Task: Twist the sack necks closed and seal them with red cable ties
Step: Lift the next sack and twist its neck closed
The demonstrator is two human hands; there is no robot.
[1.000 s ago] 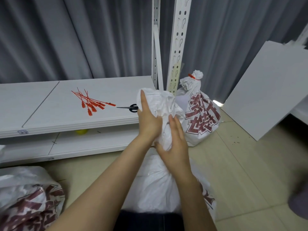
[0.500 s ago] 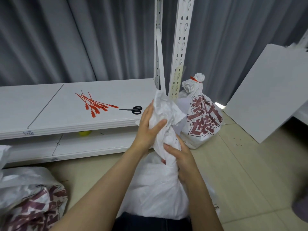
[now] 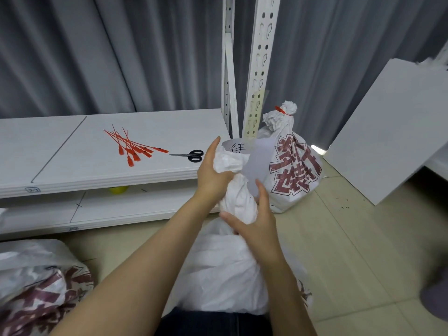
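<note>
Near centre, on beige tiled floor: white plastic sack with dark red print, upright, neck gathered into a narrow twisted column.

At crumpled top of neck: left hand, fingers clenched round the plastic, thumb pointing up.

Lower on same neck: right hand, thumb across near side, fingers wrapped round far side, grasping it.

Far left, on white laminate shelf: loose bundle of red plastic cable ties, flat heads toward near edge. Just right of bundle, apart from it: black-handled scissors, blades pointing left.

Far right of hands, on floor beside white perforated steel upright: second white sack with large red print, neck cinched by a red cable tie.

Near left: third printed white sack, partly out of frame, top not visible.

Right: flat white board, leaning. Behind everything: grey curtain. On lower shelf level: small yellow object, kind unclear.
</note>
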